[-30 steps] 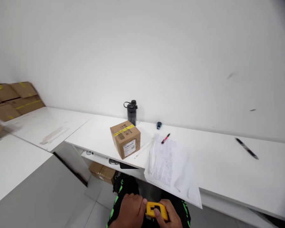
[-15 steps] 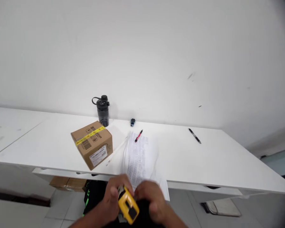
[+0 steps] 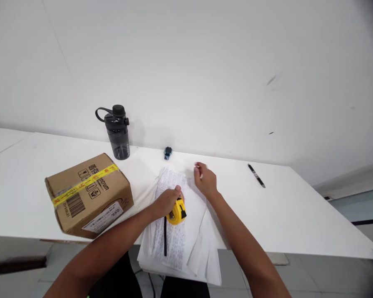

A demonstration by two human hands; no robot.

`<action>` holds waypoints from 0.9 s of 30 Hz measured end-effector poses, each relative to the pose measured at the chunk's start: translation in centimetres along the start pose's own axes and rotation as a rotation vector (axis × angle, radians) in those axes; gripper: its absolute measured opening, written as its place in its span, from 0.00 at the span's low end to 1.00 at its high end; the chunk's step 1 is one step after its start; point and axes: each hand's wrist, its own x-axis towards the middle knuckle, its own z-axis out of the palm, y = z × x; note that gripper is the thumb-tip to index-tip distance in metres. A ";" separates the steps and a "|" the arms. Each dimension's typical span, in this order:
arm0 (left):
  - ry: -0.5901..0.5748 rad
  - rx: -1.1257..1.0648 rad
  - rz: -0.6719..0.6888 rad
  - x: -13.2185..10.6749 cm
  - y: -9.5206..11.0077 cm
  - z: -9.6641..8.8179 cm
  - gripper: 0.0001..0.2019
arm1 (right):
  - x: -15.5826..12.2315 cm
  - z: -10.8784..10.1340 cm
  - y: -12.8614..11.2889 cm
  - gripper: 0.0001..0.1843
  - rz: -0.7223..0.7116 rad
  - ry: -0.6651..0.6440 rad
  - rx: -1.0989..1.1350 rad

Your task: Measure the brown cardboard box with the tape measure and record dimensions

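Okay, left hand grasps the yellow tape measure, just below the middle of the frame, thumb up along its top; black strap hangs from it over the printed text. Right hand is slightly up and right of centre, fingers curled in, near the upper right of the paper stack (can't tell if anything's inside that grip). Hands apart. Stack is at lower centre, its sheets uneven, sticking out past the near edge of the white table. Cardboard box sits left of the stack, yellow tape band across its top, barcode beside the band, white label on the near side. Dark bottle stands upright behind the box, upper left of centre, loop handle pointing left. Small dark watch-like item lies near the wall, top centre of the tabletop. Black pen lies right of centre, slanted.
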 end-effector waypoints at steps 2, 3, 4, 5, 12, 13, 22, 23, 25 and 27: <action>0.014 0.059 0.037 -0.2 0.3 0.0 0.34 | -2.2 0.7 0.2 0.20 0.155 0.176 0.337; 0.016 0.081 0.047 -0.2 0.4 0.0 0.34 | -3.0 0.9 0.1 0.21 0.201 0.229 0.510; 0.010 0.095 0.051 -0.2 0.4 0.0 0.34 | -3.6 1.2 -0.1 0.22 0.216 0.249 0.647; -0.004 0.100 0.052 -0.2 0.4 -0.1 0.35 | -3.9 1.3 -0.2 0.23 0.205 0.233 0.741; -0.070 0.070 0.038 -0.4 0.5 -0.2 0.39 | -3.4 1.2 -0.9 0.27 0.345 0.153 0.976; -0.076 0.068 0.032 -0.5 0.6 -0.2 0.39 | -3.4 1.2 -1.0 0.26 0.363 0.161 0.949; -0.096 0.110 0.058 -0.6 0.9 -0.2 0.39 | -3.5 1.3 -1.2 0.24 0.372 0.127 0.899; -0.095 0.111 0.060 -0.6 0.9 -0.2 0.39 | -3.5 1.3 -1.2 0.24 0.369 0.128 0.898; -0.097 0.109 0.054 -0.6 1.0 -0.2 0.38 | -3.5 1.4 -1.2 0.24 0.368 0.130 0.898; -0.098 0.106 0.041 -0.6 0.9 -0.2 0.38 | -3.5 1.4 -1.1 0.24 0.371 0.134 0.899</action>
